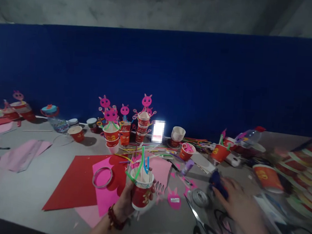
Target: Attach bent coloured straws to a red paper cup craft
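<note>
My left hand (125, 199) is wrapped round a red paper cup (141, 197) with a white rim and gold print, held upright above the table. Green and blue pipe cleaners (142, 162) stand up from this cup, and a thin white stick pokes out below it. At the right, my right hand (233, 195) is closed on a dark blue handheld tool (218, 183), whose kind is blurred. Near that hand lie a roll of clear tape (199, 197) and open black-handled scissors (200, 220). A pink rabbit-head cutout (174, 199) rests between the hands.
Several cup figures with pink heads (110, 114) stand at the back, beside a bright screen (158, 131). Red card (71, 182) and a tape ring (102, 177) lie left. A purple glue stick (187, 167), white cups (178, 133) and stacked red cups (298, 173) are right.
</note>
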Demonstrator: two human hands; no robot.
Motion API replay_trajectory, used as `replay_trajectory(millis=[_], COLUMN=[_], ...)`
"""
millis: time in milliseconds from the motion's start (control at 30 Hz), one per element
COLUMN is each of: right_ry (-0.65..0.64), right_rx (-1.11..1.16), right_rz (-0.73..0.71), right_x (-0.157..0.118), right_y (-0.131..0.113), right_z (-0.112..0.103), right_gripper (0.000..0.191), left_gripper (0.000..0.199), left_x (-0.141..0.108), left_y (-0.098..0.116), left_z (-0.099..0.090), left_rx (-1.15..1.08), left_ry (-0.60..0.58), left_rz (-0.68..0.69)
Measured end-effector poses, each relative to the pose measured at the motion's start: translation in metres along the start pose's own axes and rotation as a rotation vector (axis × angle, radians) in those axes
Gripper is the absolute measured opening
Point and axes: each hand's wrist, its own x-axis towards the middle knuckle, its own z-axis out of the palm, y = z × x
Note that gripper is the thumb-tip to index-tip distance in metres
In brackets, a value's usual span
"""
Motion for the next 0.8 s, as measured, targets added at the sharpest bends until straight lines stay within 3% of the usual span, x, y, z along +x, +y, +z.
replay_trajectory(millis=[133,267,367,533,667,800], right_ry=[-0.032,-0.270,-0.383,-0.389,-0.378,-0.394], right_rx=[0.415,0.935,1.321,1.496,1.558,1.609], right_rz=[-0.125,-0.192,-0.176,-0.117,-0.058,-0.049], right_x=[0.000,0.004,0.010,0.009,-0.003,-0.011], right_y=[-0.069,-0.143,-0.181,-0.206,-0.206,-0.202], right_z=[-0.022,-0.036,-0.034,-0.007,0.010,0.012], right_gripper=[0.036,0.028,0.031,0.048,0.049,0.053], left_gripper=[0.066,0.072,0.074,0.074,0.079,0.075], left_x=[0.001,-0.004,-0.007,0.001,0.010,0.007], left_y=[-0.001,-0.005,-0.006,-0.012,-0.025,-0.035], left_z=[0.003,0.005,0.002,-0.007,-0.014,-0.023], left_rx=[-0.143,-0.297,-0.322,-0.226,-0.221,-0.235], left_ry=[-0.164,-0.308,-0.384,-0.359,-0.326,-0.302], left_rz=[-0.079,-0.191,-0.333,-0.496,-0.511,-0.521])
